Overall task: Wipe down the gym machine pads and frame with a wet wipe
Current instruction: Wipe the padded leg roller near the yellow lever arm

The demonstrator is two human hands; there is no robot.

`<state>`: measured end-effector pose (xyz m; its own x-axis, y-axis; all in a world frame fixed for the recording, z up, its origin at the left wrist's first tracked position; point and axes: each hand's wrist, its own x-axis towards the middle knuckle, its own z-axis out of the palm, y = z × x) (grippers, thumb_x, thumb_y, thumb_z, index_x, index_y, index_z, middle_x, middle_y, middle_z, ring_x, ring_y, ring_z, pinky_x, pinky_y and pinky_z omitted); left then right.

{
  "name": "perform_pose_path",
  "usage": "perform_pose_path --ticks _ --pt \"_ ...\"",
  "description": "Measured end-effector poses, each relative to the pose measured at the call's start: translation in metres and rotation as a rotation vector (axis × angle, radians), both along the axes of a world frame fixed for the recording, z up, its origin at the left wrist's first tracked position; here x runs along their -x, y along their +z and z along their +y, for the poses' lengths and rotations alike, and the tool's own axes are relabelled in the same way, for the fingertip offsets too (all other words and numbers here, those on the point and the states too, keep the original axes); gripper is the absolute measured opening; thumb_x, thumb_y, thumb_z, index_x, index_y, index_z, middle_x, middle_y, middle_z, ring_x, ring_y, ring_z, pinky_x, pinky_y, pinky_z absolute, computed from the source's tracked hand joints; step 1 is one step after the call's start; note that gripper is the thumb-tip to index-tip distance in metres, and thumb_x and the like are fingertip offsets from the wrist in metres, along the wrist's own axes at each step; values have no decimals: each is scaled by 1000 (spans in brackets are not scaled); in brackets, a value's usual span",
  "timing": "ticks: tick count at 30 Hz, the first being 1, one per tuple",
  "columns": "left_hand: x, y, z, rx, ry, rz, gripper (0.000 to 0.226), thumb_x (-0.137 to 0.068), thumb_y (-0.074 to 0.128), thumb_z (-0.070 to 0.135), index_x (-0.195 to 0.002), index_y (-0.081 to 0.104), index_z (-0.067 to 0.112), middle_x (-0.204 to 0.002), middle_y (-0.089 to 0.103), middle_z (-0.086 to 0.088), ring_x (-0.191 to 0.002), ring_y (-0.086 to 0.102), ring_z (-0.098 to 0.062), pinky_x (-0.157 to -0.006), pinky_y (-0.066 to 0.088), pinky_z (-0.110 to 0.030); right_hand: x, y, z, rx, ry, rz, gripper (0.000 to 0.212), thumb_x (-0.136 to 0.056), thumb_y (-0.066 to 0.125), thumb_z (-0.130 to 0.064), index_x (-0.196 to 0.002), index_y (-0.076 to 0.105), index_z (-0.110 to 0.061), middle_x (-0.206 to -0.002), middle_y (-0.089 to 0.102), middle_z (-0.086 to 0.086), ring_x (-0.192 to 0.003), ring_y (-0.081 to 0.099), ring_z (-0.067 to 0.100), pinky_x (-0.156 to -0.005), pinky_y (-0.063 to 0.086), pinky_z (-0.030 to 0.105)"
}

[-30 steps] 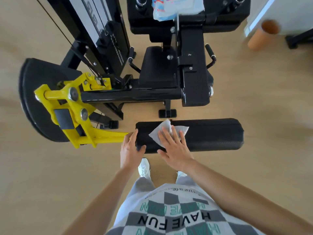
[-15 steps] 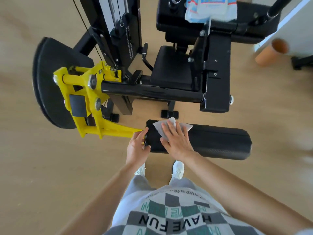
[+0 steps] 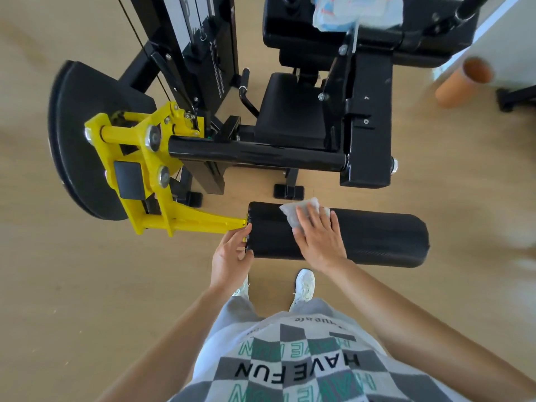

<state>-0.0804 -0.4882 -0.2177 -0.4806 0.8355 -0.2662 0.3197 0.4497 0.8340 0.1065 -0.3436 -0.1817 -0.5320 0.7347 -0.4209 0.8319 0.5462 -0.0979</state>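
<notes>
The black roller pad (image 3: pixel 362 236) lies low in front of the person. Its long axis runs left to right across the view, and the right end sits slightly lower in the picture. Its left end meets the yellow lever arm (image 3: pixel 150 175), and its free right end points toward the person's right.

The right hand (image 3: pixel 317 236) lies flat on top of the pad, fingers straight and a little spread, pointing away from the body toward the machine. It presses the white wet wipe (image 3: pixel 293 213) against the pad's far upper side. The wipe sits nearer the left end than the right, crumpled, and part of it is hidden under the fingers.

The left hand (image 3: pixel 230 256) grips the pad's left end, fingers curled on the end face just beside the yellow arm and the thumb on the near side.

Beyond the pad a black crossbar (image 3: pixel 255 153) runs parallel to it, with the black seat pad (image 3: pixel 290 111) behind that. A soft pack of wipes (image 3: pixel 356 7) rests on the upper pad at the top edge of the view. An orange tube (image 3: pixel 464 85) lies on the wooden floor (image 3: pixel 58 285) at the far right. White sneakers (image 3: pixel 303 285) show below the roller.
</notes>
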Motion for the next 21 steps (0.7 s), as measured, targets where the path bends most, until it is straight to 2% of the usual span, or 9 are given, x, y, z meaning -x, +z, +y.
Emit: perform_pose_path --ticks 4,7,11,15,19,21 --pt "-3 1 -8 -11 -21 69 53 -86 66 -3 -132 66 23 -114 62 15 -90 66 -8 -79 57 -22 21 0 -15 32 12 72 65 -105 11 -54 -162 9 -22 -170 5 10 -155 1 38 -126 1 54" --pt "-3 -2 -21 8 -40 111 46 -83 69 -4 -122 68 19 -107 65 17 -86 67 -2 -78 60 -27 36 -4 -30 81 157 115 64 -107 21 -53 -163 2 -26 -171 -7 7 -155 -12 38 -126 -5 55" --pt "-2 -1 -29 88 -61 98 48 -82 68 -2 -123 64 24 -91 68 14 -91 65 7 -79 58 -27 31 -11 -36 42 268 119 65 -107 24 -53 -163 0 -30 -171 -10 8 -156 -8 38 -127 -3 53" --pt "-2 6 -25 137 -50 79 47 -84 66 1 -124 63 25 -84 66 19 -88 64 7 -81 56 -27 8 -11 -23 -16 112 44 66 -106 10 -55 -162 -8 -26 -169 -17 12 -157 -8 35 -126 -6 51" --pt "-1 6 -26 160 -56 74 47 -85 64 3 -125 62 27 -86 67 16 -91 65 -1 -85 57 -33 -7 -9 -10 -53 -118 2 73 -102 1 -55 -162 5 -15 -170 2 17 -157 -3 36 -125 -4 53" --pt "0 7 -24 167 -46 76 44 -85 64 5 -123 63 27 -88 69 10 -91 66 -7 -85 57 -36 -3 -7 -10 -56 -160 2 76 -100 1 -56 -162 8 -12 -170 3 16 -156 -7 37 -124 -5 54"
